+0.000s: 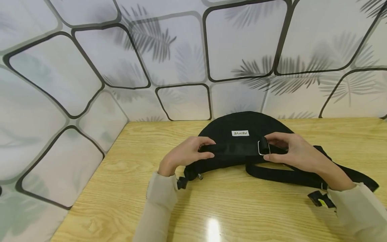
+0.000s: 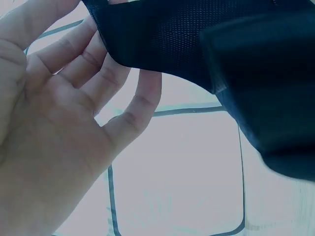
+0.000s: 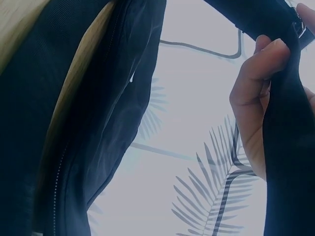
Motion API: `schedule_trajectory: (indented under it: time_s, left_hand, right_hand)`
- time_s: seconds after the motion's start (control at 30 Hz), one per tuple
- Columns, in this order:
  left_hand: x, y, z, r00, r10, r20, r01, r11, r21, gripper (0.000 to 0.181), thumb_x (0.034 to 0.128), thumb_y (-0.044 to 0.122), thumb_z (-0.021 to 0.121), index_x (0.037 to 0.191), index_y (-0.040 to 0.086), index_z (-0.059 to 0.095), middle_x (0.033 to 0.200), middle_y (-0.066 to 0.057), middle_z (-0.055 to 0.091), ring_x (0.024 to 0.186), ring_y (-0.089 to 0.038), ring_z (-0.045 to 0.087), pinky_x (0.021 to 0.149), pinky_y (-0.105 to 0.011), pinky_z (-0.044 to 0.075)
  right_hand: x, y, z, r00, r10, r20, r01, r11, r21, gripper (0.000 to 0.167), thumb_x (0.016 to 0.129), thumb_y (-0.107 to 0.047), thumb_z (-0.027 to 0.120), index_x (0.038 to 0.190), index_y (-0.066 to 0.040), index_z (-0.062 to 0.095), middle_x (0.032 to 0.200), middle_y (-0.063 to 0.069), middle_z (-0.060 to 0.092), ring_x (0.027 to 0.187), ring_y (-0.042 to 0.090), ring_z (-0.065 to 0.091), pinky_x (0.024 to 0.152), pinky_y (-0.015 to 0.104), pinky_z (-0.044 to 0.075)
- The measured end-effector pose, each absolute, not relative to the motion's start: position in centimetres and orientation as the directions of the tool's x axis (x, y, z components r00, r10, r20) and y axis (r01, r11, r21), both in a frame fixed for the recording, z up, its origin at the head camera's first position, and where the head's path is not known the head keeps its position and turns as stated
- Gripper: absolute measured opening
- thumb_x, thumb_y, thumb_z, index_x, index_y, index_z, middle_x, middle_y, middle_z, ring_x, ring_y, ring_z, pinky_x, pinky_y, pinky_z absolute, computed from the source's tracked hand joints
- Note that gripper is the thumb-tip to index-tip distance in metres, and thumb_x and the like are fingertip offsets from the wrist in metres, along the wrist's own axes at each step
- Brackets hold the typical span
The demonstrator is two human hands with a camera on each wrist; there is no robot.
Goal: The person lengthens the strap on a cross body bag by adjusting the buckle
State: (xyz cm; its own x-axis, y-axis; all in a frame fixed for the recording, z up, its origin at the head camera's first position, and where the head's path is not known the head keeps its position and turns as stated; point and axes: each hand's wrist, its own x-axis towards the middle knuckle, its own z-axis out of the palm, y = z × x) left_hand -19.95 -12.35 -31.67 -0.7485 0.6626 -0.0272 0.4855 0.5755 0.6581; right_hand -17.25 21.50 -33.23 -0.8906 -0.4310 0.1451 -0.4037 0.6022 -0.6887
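Note:
A black curved bag (image 1: 248, 122) with a small white label lies on the wooden table. Across its front runs a wide black strap (image 1: 232, 149), with a metal ring buckle (image 1: 259, 148) near its right part. The left hand (image 1: 188, 151) pinches the strap's left end between thumb and fingers; in the left wrist view the hand (image 2: 74, 108) has its fingertips behind the black webbing (image 2: 157, 39). The right hand (image 1: 294, 151) pinches the strap beside the metal buckle. In the right wrist view that hand (image 3: 258, 93) holds the strap (image 3: 290, 132), and the bag (image 3: 123, 98) shows at left.
A loose strap (image 1: 281, 176) trails right from the bag under the right forearm, with a black buckle (image 1: 321, 199) by the right sleeve. Another black clip (image 1: 182, 183) lies by the left cuff. A patterned wall covering (image 1: 242, 43) stands behind the wooden table (image 1: 127, 188).

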Motion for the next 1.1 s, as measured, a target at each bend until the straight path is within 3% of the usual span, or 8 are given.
schedule_trajectory:
  time_s: [0.57, 0.83, 1.1]
  left_hand:
    - [-20.3, -13.1, -31.3, -0.746, 0.664, -0.049, 0.468, 0.575, 0.671, 0.04, 0.0989, 0.012, 0.069, 0.135, -0.003, 0.061, 0.135, -0.016, 0.062, 0.125, -0.029, 0.058, 0.104, -0.042, 0.045]
    - [-20.4, -14.5, -31.7, -0.778, 0.624, -0.069, 0.441, 0.621, 0.647, 0.039, 0.1001, 0.013, 0.067, 0.135, -0.003, 0.061, 0.136, -0.016, 0.061, 0.127, -0.032, 0.056, 0.105, -0.045, 0.044]
    - [-20.5, -15.3, -31.6, -0.81, 0.582, -0.071, 0.42, 0.661, 0.622, 0.039, 0.0999, 0.014, 0.067, 0.135, -0.002, 0.062, 0.137, -0.015, 0.06, 0.128, -0.033, 0.055, 0.104, -0.047, 0.045]
  right_hand:
    - [-17.3, 21.7, -33.1, -0.886, -0.439, 0.153, -0.413, 0.593, -0.691, 0.056, 0.087, -0.013, 0.081, 0.133, 0.009, 0.058, 0.121, 0.02, 0.065, 0.106, 0.035, 0.065, 0.078, 0.026, 0.052]
    - [-17.2, 21.7, -33.1, -0.878, -0.451, 0.163, -0.414, 0.544, -0.73, 0.044, 0.088, -0.01, 0.08, 0.128, 0.001, 0.063, 0.105, 0.006, 0.069, 0.089, 0.011, 0.065, 0.069, 0.028, 0.051]
    - [-17.1, 21.1, -33.1, -0.873, -0.461, 0.159, -0.41, 0.516, -0.752, 0.042, 0.088, -0.012, 0.08, 0.125, 0.0, 0.064, 0.101, 0.007, 0.069, 0.081, 0.013, 0.065, 0.062, 0.029, 0.05]
